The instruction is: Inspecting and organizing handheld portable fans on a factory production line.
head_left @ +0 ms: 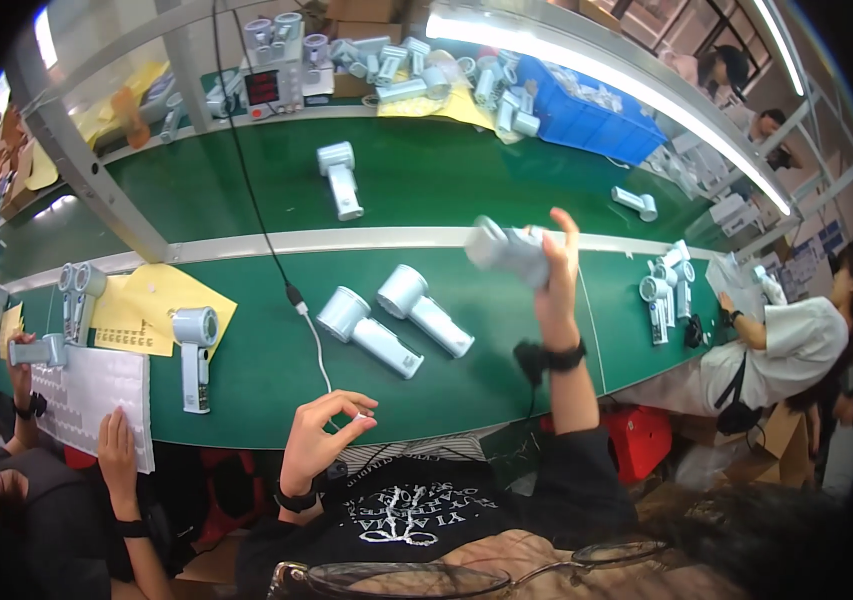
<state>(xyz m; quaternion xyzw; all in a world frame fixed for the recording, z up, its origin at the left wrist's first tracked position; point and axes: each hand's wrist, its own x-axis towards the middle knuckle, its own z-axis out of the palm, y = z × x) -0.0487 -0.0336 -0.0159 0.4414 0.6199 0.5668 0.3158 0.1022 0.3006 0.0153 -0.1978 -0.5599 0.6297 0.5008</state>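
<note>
My right hand (559, 275) is raised over the far side of the bench, wrapped around a pale blue handheld fan (511, 250) that is smeared by motion. Close to the front edge, my left hand (324, 435) pinches the white end of a charging cable (320, 350), and a small white tip shows at the fingertips. That cable hangs from a black connector on a dark cord. Between my hands, one pale blue handheld fan (371, 333) lies on the green bench. Beside it rests another handheld fan (426, 312), its round head pointing away from me.
A conveyor belt (426, 170) runs behind the bench rail, carrying a fan (340, 182). Further back are a blue bin (586, 115) and a power supply (271, 90). A co-worker on the left handles a white tray (96, 400); another person (786, 340) sits right.
</note>
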